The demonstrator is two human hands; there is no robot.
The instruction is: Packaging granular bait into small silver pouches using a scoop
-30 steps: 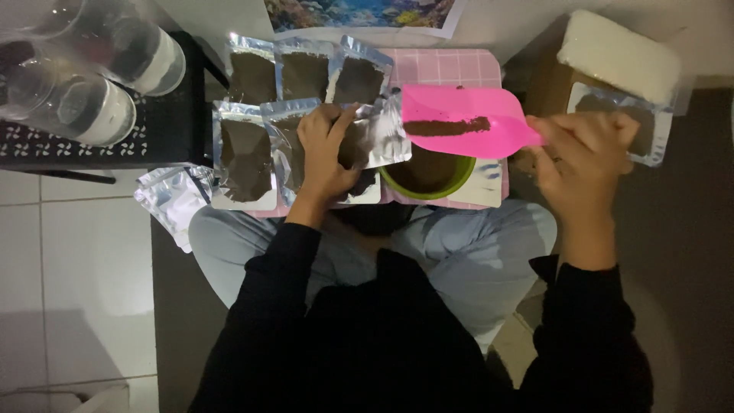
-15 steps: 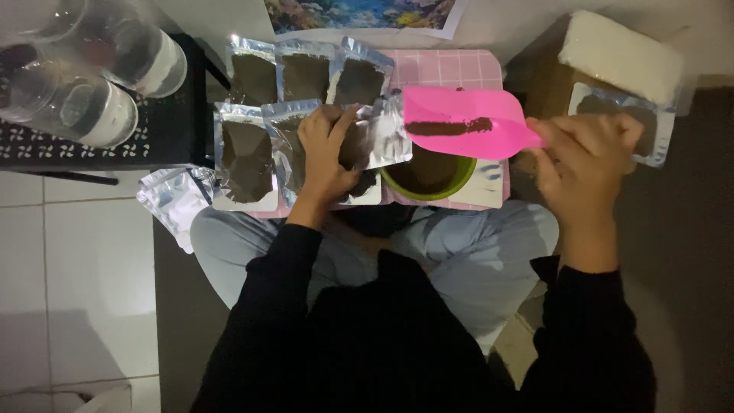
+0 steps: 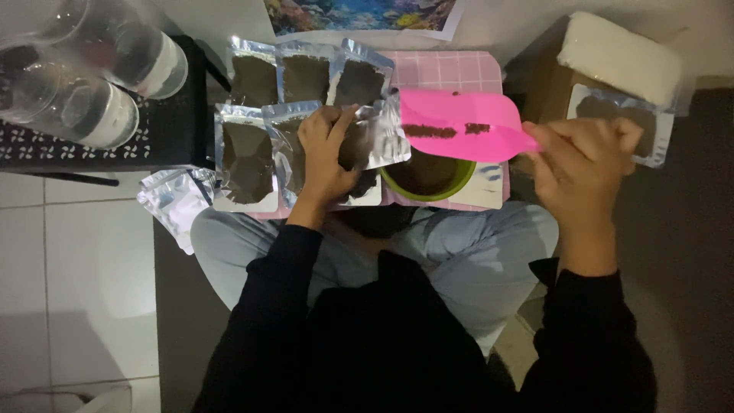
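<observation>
Above the green bowl (image 3: 428, 174) we find the right hand (image 3: 582, 157) clenched on a loaded pink scoop (image 3: 459, 126) and the left hand (image 3: 327, 153) grasping an open pouch (image 3: 375, 138); tilting risks spilled powder.

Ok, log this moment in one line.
left hand: holds pouch | right hand: holds pink scoop | scoop: above green bowl

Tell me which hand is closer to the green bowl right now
Left. The left hand holds a foil pouch right beside the green bowl, nearly at its rim. The right hand is farther off to the bowl's right, gripping the pink scoop above it.
</observation>
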